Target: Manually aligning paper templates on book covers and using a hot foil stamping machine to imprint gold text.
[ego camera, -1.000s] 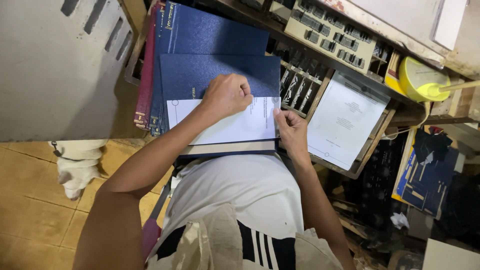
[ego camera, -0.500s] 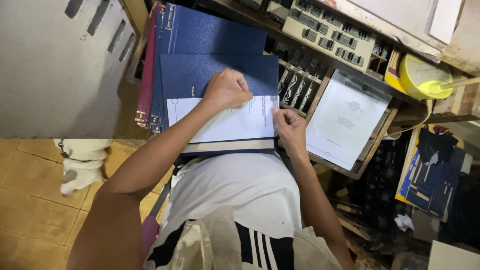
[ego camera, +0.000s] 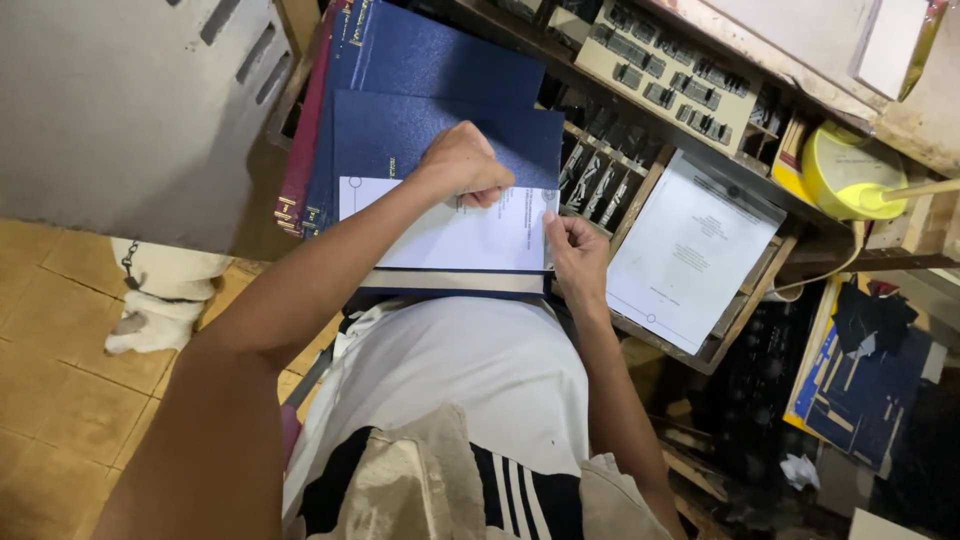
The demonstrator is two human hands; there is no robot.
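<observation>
- Left hand is a closed fist pressing down on the white sheet; right hand pinches that sheet's right edge.
- The sheet lies on the blue cover, just under both hands.
- Risk: the sheet could skew or crease if the pinch tugs while the fist pins it.
- Risk: the stacked covers beyond the left hand might slide.
- Wooden tray beyond the right hand holds small dark metal pieces in compartments; another printed page rests on it.
</observation>
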